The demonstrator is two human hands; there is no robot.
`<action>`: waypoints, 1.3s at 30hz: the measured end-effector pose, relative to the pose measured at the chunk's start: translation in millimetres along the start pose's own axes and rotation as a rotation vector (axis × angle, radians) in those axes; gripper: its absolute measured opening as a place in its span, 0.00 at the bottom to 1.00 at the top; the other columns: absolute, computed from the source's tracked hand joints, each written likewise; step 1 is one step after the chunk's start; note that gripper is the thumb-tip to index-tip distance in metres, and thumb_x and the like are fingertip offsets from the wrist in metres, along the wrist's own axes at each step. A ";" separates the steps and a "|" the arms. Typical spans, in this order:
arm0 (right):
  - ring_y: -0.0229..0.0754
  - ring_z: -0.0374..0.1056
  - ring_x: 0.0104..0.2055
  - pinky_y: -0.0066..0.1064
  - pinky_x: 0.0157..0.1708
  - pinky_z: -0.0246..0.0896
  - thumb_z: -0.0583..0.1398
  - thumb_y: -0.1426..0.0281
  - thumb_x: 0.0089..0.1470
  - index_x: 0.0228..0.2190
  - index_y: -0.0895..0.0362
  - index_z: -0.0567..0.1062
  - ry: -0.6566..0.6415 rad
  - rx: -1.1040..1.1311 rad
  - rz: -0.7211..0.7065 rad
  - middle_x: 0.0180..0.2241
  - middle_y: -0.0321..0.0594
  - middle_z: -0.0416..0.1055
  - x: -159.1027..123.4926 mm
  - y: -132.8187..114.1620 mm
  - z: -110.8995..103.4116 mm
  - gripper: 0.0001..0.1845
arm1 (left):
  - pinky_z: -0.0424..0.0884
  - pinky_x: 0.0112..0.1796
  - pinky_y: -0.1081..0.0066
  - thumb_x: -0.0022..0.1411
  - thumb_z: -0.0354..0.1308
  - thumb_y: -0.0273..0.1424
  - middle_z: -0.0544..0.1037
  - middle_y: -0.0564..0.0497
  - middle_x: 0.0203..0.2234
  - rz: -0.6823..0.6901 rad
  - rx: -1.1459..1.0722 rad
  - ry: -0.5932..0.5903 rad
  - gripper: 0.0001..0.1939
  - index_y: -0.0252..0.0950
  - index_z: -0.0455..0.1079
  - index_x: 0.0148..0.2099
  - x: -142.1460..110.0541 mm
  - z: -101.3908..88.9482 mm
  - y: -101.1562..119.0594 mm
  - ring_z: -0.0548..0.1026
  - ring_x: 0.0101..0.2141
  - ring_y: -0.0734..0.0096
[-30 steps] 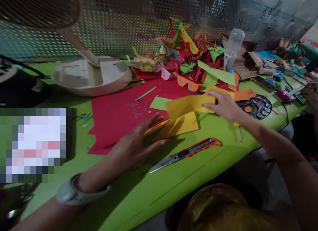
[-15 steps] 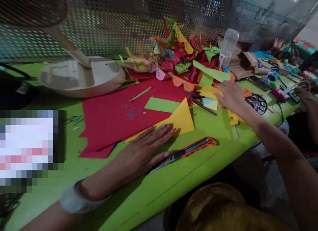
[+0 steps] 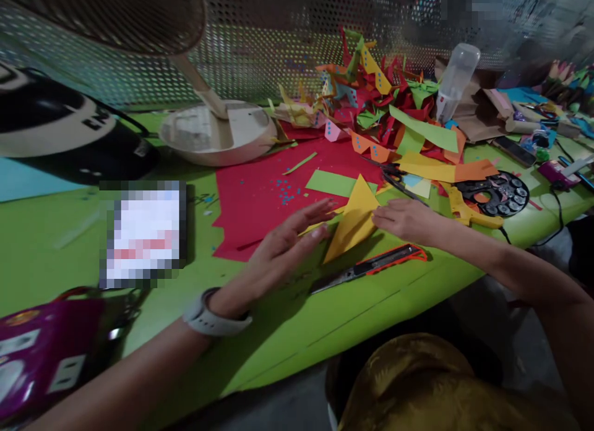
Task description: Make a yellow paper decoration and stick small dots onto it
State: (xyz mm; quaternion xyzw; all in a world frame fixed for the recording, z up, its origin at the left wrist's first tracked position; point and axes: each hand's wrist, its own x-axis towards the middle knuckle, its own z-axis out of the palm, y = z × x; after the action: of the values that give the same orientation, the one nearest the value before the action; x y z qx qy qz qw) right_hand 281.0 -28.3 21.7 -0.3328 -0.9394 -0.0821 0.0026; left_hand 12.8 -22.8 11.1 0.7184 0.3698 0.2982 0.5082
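Observation:
My right hand [image 3: 411, 222] pinches the right edge of a folded yellow paper [image 3: 353, 224], which stands tilted up with a pointed top. To its left, my left hand [image 3: 283, 248] is raised just off the table with fingers stretched out and nothing held; a watch with a pale strap [image 3: 218, 313] is on that wrist. In front of the paper lies a utility knife [image 3: 371, 265] with an orange-edged handle, its blade out to the left. Behind the hands are red paper sheets [image 3: 255, 202] with blue specks and a light green paper piece [image 3: 331, 183].
Black scissors [image 3: 401, 183], a yellow glue gun [image 3: 461, 211] and a round black tray [image 3: 515, 193] sit to the right. Cut-paper shapes [image 3: 371, 149] pile up behind, beside a clear bottle [image 3: 459, 72]. Leftward are a fan base [image 3: 232, 156], a device with a blurred screen [image 3: 146, 227] and a purple box [image 3: 46, 357].
My left hand has lifted off the yellow paper. My right hand has come from the yellow strip at the back to the yellow paper, now tilted up. The view has swung left.

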 end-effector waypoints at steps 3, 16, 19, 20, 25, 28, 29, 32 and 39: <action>0.45 0.74 0.48 0.39 0.50 0.70 0.50 0.82 0.63 0.46 0.64 0.76 0.046 -0.020 -0.032 0.48 0.48 0.77 -4.5 1.4 -3.2 0.18 | 0.75 0.50 0.58 0.63 0.57 0.48 0.71 0.43 0.60 -0.154 -0.189 0.151 0.25 0.42 0.67 0.58 4.0 1.0 3.5 0.67 0.60 0.53; 0.46 0.67 0.55 0.41 0.53 0.65 0.52 0.62 0.66 0.54 0.59 0.70 0.283 0.096 0.055 0.53 0.49 0.72 -10.6 -34.4 -12.1 0.21 | 0.72 0.25 0.80 0.47 0.72 0.32 0.82 0.56 0.28 -0.358 -0.506 0.382 0.34 0.45 0.70 0.58 8.0 5.0 13.2 0.77 0.26 0.75; 0.50 0.68 0.49 0.43 0.45 0.66 0.55 0.53 0.62 0.47 0.61 0.75 0.154 0.174 0.099 0.47 0.53 0.73 -22.3 -42.4 -10.2 0.25 | 0.74 0.32 0.81 0.54 0.65 0.28 0.82 0.54 0.45 -0.250 -0.513 0.604 0.18 0.43 0.77 0.48 12.0 -2.6 11.9 0.78 0.37 0.76; 0.48 0.69 0.46 0.42 0.43 0.66 0.55 0.55 0.63 0.44 0.62 0.76 0.101 0.184 0.099 0.44 0.52 0.74 -24.9 -43.8 -8.9 0.23 | 0.76 0.35 0.78 0.57 0.61 0.28 0.80 0.54 0.50 -0.220 -0.509 0.625 0.15 0.42 0.77 0.47 13.2 -5.9 9.5 0.78 0.42 0.74; 0.47 0.68 0.44 0.40 0.43 0.64 0.55 0.62 0.64 0.42 0.62 0.76 -0.039 0.168 0.037 0.42 0.51 0.74 -27.6 -44.9 -6.2 0.17 | 0.77 0.46 0.60 0.56 0.51 0.22 0.73 0.52 0.58 -0.121 -0.463 0.508 0.28 0.41 0.70 0.59 14.4 -14.8 -3.2 0.73 0.54 0.60; 0.46 0.68 0.46 0.41 0.45 0.65 0.56 0.63 0.64 0.44 0.61 0.75 -0.059 0.223 0.010 0.44 0.50 0.74 -28.9 -40.3 -7.8 0.16 | 0.76 0.48 0.60 0.60 0.56 0.24 0.69 0.51 0.62 -0.051 -0.297 0.542 0.28 0.42 0.67 0.62 11.6 -13.5 -4.5 0.73 0.54 0.61; 0.46 0.67 0.46 0.40 0.45 0.65 0.57 0.63 0.63 0.44 0.61 0.74 -0.051 0.245 0.034 0.43 0.49 0.74 -29.6 -37.0 -8.6 0.15 | 0.76 0.48 0.60 0.62 0.58 0.28 0.70 0.50 0.61 -0.030 -0.225 0.559 0.24 0.41 0.68 0.61 10.3 -13.8 -4.4 0.74 0.52 0.61; 0.45 0.68 0.43 0.39 0.43 0.66 0.57 0.63 0.63 0.42 0.62 0.74 0.019 0.291 0.183 0.41 0.48 0.73 -28.6 -20.0 -10.9 0.15 | 0.78 0.44 0.61 0.66 0.57 0.36 0.81 0.50 0.47 0.071 0.125 0.563 0.16 0.38 0.74 0.54 4.9 -21.0 -5.8 0.78 0.41 0.64; 0.50 0.66 0.45 0.40 0.44 0.63 0.58 0.61 0.61 0.40 0.60 0.73 0.158 0.158 0.639 0.42 0.49 0.71 12.3 34.4 0.9 0.14 | 0.73 0.43 0.60 0.63 0.61 0.29 0.79 0.51 0.39 0.726 1.365 0.441 0.21 0.48 0.68 0.58 -8.2 -30.6 -8.0 0.77 0.39 0.62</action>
State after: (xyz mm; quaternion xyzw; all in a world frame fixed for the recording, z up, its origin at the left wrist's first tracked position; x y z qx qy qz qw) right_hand 293.1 5.8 26.8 -0.6017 -0.7880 -0.0297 0.1267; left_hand -18.2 -12.4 12.4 0.8705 0.3057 0.2879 -0.2567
